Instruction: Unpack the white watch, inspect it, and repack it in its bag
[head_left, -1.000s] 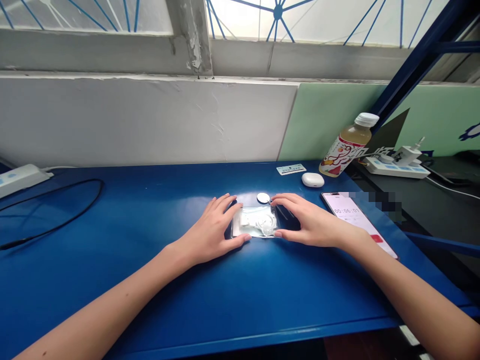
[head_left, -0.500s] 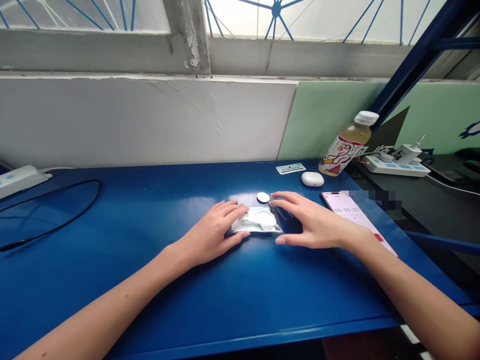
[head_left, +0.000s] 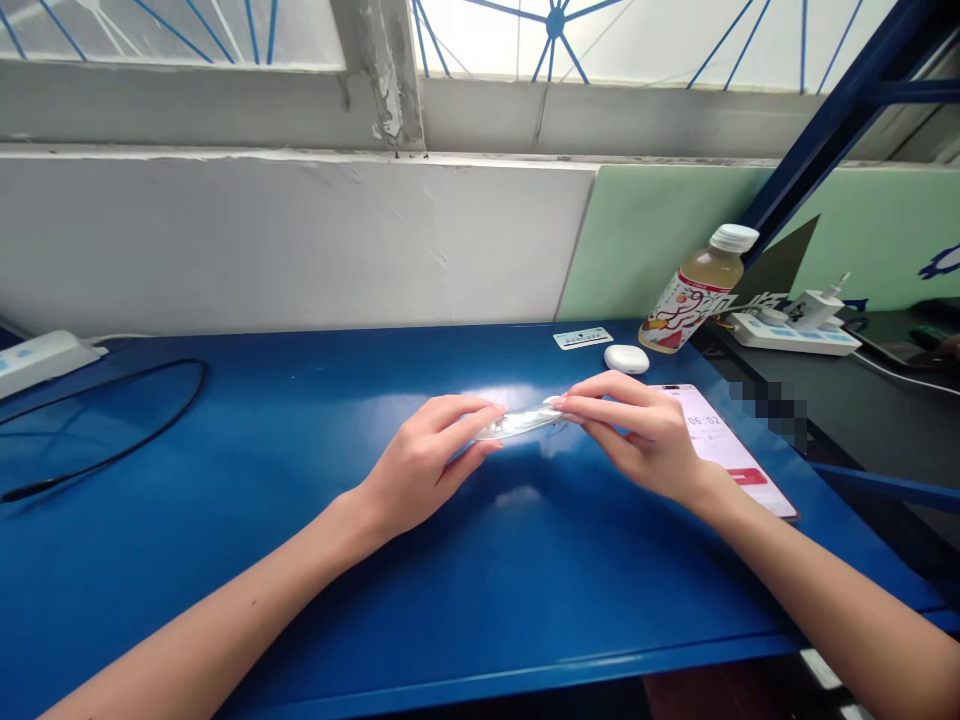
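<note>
A small clear plastic bag (head_left: 519, 424) with something pale inside is held up over the blue table, seen almost edge-on. My left hand (head_left: 429, 455) pinches its left end between thumb and fingers. At the bag's right end, my right hand (head_left: 637, 430) has its fingertips closed together, with the edge of a small round white disc (head_left: 550, 401) showing at them. Those fingers cover most of the disc. Whether they also grip the bag I cannot tell.
Right of my hands lie a phone (head_left: 731, 450) showing a timer, a white earbud case (head_left: 626, 359) and a printed card (head_left: 583, 339). A drink bottle (head_left: 694, 295) and a power strip (head_left: 795, 332) stand behind. A black cable (head_left: 142, 440) curls at left.
The bag has come up off the table and tilted edge-on. My right hand has closed its fingers by the bag's right end. The white disc has left its spot behind the bag.
</note>
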